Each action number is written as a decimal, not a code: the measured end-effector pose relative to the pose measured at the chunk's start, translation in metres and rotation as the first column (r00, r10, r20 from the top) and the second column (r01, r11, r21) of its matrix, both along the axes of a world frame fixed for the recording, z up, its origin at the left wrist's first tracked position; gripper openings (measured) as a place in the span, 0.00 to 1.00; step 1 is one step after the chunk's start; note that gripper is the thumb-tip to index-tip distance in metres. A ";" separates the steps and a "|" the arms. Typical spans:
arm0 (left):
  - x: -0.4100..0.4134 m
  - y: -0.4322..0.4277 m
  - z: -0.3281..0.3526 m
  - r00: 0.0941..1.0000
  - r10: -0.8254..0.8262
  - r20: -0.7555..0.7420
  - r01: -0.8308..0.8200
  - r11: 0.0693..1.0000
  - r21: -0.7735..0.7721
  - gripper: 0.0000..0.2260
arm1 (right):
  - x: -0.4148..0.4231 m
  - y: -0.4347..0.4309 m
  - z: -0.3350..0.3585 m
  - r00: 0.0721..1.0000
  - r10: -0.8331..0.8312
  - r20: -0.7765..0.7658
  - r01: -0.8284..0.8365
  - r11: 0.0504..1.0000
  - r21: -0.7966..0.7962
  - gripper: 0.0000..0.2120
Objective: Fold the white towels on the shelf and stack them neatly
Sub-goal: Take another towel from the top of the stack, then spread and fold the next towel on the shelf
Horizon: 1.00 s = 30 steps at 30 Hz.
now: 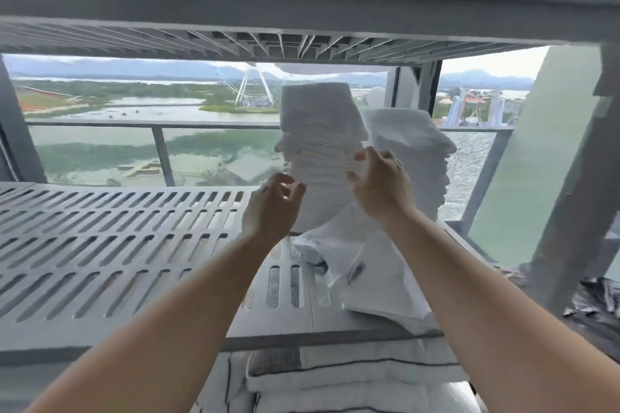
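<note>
stack: tall pile of folded white terry towels (322, 157), far right on grey slotted plastic shelf (117, 231)
loose: unfolded white towel (365, 275) near, at pile's foot
left hand (271, 208): grip spread, beside pile
right hand (382, 184): grip spread, at pile's side
tip: square pile w/ both palms, gently, it leans

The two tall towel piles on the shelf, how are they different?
The left pile stands nearer and reaches higher; the right pile sits behind it and looks shorter. The left pile has both hands at it, left hand and right hand; no hand is at the right pile. The left pile blocks part of the right pile. Both are white folded towels on the slotted shelf.
</note>
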State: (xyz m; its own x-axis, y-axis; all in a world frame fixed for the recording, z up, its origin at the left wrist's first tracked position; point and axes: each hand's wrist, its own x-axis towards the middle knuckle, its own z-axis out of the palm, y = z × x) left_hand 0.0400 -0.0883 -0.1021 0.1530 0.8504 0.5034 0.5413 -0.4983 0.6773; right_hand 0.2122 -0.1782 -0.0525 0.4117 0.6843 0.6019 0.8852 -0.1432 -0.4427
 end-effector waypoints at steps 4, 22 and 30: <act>-0.005 -0.025 -0.030 0.956 -0.240 -0.168 0.213 0.963 -0.166 0.23 | -0.011 -0.033 -0.026 0.996 -0.089 0.001 0.088 0.984 -0.156 0.23; 0.013 -0.095 -0.055 0.896 -0.162 -0.414 0.141 0.987 -0.082 0.18 | 0.002 -0.113 -0.093 0.952 -0.288 0.108 0.305 0.843 -0.443 0.31; 0.016 -0.116 -0.056 0.879 0.000 -0.476 0.053 0.994 0.099 0.10 | 0.011 -0.116 -0.094 0.963 -0.260 0.068 0.268 0.919 -0.289 0.24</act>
State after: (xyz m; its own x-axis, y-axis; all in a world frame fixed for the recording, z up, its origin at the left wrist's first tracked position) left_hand 0.0556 -0.2045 -0.1586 0.4182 0.7885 0.4510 0.7698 -0.5712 0.2848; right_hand 0.2234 -0.2941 -0.1462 0.5880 0.7004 0.4046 0.8084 -0.4931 -0.3215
